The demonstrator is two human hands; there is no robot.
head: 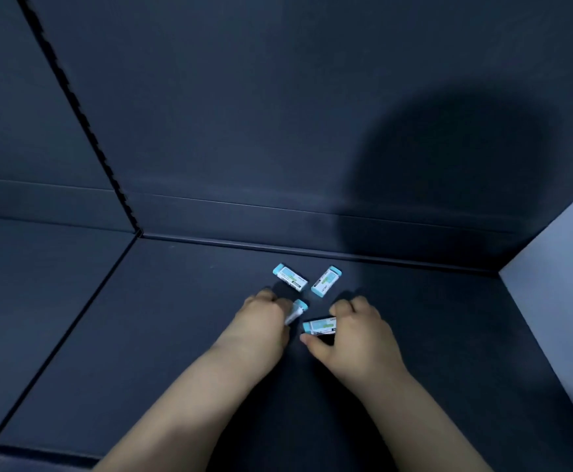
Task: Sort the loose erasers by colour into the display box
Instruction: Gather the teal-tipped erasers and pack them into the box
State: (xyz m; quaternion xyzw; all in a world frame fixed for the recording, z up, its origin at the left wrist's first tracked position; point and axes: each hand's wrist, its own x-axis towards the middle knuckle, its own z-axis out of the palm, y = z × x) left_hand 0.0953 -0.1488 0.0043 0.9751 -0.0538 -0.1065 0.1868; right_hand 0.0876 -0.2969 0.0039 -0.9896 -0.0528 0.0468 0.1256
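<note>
Two bare forearms reach in from the near edge over a matte, dark blue tabletop (176, 335). The left hand (264, 313) has its fingers (278, 301) curled round the left-held eraser (297, 309), a small block in a white sleeve with a pale blue end poking out. Just to the right, the right hand (356, 330) pinches the right-held eraser (319, 326) between thumb and curled fingers, its printed sleeve facing up. Farther off, the far left eraser (290, 276) and the far right eraser (326, 281) lie loose and apart. They match the held ones and angle toward each other. Behind them rises a smooth dark wall (244, 131) with a seam.
</note>
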